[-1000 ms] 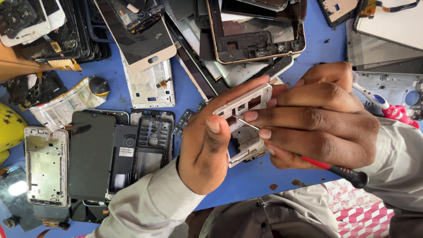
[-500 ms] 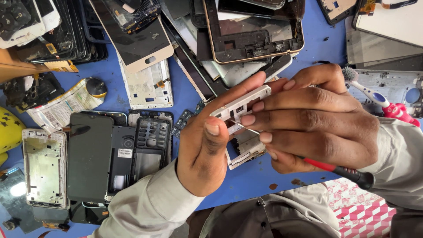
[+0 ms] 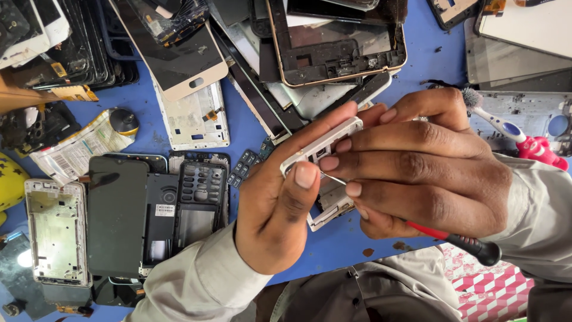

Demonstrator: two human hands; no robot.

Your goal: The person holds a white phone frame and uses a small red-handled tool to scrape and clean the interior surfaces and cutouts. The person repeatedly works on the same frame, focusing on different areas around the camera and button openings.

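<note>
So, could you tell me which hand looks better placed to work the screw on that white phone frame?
Probably the right hand: it holds the red-handled screwdriver, tip against the white phone frame, while the left hand grips the frame.

A phone repair workshop: a blue bench [image 3: 250, 128] heaped with dismantled phone frames [image 3: 56, 238] and screens [image 3: 179, 59].

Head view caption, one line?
Left hand holds white phone frame; right hand works screwdriver on it.

A phone frame [image 3: 325, 173] held between left hand [image 3: 280, 220] and right hand [image 3: 423, 173] above the table [image 3: 339, 250]; keypad housing [image 3: 199, 200] lies left, toothbrush [image 3: 506, 128] right, stacked screens [image 3: 333, 42] behind
</note>
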